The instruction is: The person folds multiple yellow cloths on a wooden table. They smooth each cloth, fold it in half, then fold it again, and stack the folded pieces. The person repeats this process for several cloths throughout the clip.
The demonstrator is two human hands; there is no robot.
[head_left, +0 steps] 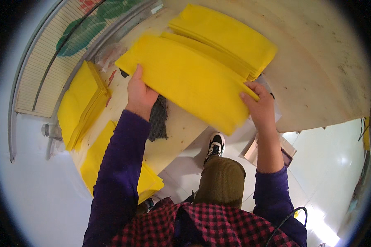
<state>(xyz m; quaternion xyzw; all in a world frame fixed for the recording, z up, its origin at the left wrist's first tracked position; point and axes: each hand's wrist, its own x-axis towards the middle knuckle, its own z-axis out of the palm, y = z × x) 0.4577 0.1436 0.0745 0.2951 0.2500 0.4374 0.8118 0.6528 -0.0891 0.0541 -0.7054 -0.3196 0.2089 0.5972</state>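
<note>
Over a pale tabletop, held a folded yellow cloth out long and slanting, slightly blurred at the ends. Gripped the near edge toward its left end with the left hand, with the thumb laid on top and the other fingers hidden underneath. Pinched the right end in the right hand, between thumb and curled fingers. Just beyond, had a far yellow stack of folded layers, partly hidden by the held piece; could not tell whether touching. Below the left hand, had a dark mesh piece on the tabletop. Farther left, saw a tilted yellow stack, and nearer the body another yellow pile, partly behind the left purple sleeve. Past these, saw a pale slatted panel painted with green leaves. Down on the light tiled floor, showed one black-and-white shoe, near an open box under the right forearm.
</note>
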